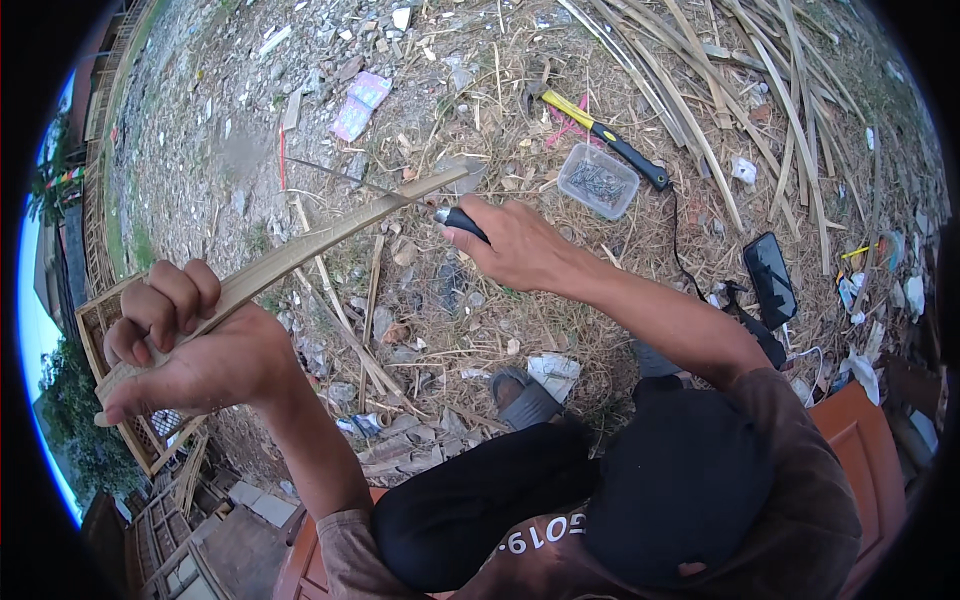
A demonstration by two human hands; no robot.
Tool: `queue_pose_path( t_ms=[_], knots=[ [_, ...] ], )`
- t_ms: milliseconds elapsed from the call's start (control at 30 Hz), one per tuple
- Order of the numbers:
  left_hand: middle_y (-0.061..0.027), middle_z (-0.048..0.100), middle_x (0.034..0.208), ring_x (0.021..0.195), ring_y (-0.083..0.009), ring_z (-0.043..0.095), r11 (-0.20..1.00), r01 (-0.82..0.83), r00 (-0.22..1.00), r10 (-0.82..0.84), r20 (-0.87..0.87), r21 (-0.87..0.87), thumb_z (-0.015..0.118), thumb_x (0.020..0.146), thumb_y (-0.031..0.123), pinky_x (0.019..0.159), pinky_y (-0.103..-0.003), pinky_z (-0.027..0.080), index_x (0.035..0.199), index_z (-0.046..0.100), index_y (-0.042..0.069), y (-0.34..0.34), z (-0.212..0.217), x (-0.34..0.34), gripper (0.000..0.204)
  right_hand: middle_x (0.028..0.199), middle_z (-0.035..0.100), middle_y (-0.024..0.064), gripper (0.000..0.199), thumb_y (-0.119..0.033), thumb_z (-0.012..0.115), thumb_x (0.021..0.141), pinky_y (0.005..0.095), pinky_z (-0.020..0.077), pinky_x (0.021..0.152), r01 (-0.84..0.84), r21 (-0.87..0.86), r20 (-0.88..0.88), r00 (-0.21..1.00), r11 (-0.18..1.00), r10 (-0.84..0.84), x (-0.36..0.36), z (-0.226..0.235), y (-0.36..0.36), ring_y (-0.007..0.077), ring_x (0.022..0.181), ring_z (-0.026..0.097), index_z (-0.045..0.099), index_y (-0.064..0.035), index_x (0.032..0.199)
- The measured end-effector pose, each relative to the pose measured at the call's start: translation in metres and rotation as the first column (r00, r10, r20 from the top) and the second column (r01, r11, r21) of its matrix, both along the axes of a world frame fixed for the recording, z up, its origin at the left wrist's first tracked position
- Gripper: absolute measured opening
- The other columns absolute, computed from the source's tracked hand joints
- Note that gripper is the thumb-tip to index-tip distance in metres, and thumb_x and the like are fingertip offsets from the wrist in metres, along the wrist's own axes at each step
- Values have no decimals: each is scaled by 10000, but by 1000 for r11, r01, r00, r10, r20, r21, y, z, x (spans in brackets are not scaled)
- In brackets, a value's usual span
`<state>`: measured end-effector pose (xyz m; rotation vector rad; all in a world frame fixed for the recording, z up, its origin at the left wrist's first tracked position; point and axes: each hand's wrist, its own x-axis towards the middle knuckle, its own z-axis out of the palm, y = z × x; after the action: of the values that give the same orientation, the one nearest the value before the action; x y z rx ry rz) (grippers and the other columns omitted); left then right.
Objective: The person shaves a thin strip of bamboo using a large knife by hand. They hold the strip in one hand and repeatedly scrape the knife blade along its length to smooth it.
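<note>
Wooden strip [310, 248], slanting from the near left up to the centre, above the littered ground [215, 140]! The left grip [215, 350] has it by the near end, fingers curled over. And here's the right grip [515, 245], closed round the black handle [466, 224] of a hand tool; its slim blade [345, 176] points left and appears to cross the strip close to the far end. Knife or saw? Too thin to call. For my money, good work here wants a firm left hold, the blade square and steady, light pressure, and left fingers kept well back. With the strip in mid-air, wobble looks the danger; support underneath would likely help.

Outward now: to the right, a clear tub [606, 211] of nails [597, 180], a yellow-and-black hammer [600, 130] just beyond, a dark phone [770, 280] farther right. Any writing? Pale printed characters [541, 535] on the brown shirt [800, 450], near side; far left, a pink-and-lilac packet [361, 105], any print too small to read.
</note>
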<state>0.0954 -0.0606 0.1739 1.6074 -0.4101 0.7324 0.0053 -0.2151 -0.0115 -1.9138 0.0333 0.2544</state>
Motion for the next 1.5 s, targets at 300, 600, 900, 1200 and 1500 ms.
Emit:
queue_pose_path(
  t_ms=[300, 600, 900, 1200, 1500],
  knots=[
    [38, 213, 619, 527, -85, 212, 997, 67, 997, -69, -42, -41, 366, 796, 839, 444, -242, 167, 707, 182, 158, -7, 4, -6, 712, 722, 639, 229, 346, -298, 475, 970, 525, 503, 628, 9, -323, -218, 972, 946, -83, -3, -87, -17, 403, 650, 645, 535, 43, 987],
    [48, 187, 610, 528, -83, 186, 978, 153, 986, -160, -41, -139, 406, 788, 830, 441, -246, 131, 711, 206, 177, -6, 1, 1, 688, 605, 548, 180, 371, -358, 479, 995, 482, 429, 541, 41, 68, 2, 999, 997, -41, -4, 0, -6, 326, 547, 591, 500, 10, 944],
    [47, 209, 619, 525, -77, 182, 943, 279, 957, -288, -24, -184, 420, 817, 792, 430, -241, 125, 752, 254, 191, 8, -2, 1, 627, 674, 617, 190, 347, -339, 495, 967, 495, 478, 616, -2, -5, -134, 991, 1000, 2, 7, -11, -16, 362, 623, 637, 522, 7, 965],
    [47, 215, 625, 535, -82, 189, 922, 318, 941, -335, -47, -220, 415, 823, 783, 443, -246, 150, 761, 266, 185, 16, -2, 3, 620, 711, 582, 123, 352, -370, 498, 993, 422, 471, 580, 6, 30, -99, 995, 1000, -3, -1, -7, -14, 239, 600, 604, 495, -22, 1046],
    [-49, 477, 872, 816, -184, 532, 995, -94, 972, 96, -217, 18, 390, 978, 564, 802, -327, 508, 1107, 534, 34, 72, 1, 19, 564, 700, 509, -2, 281, -334, 507, 1007, 242, 441, 494, 451, 625, -473, 868, 637, -150, -42, -57, -19, 77, 536, 498, 477, -60, 1058]
  ],
)
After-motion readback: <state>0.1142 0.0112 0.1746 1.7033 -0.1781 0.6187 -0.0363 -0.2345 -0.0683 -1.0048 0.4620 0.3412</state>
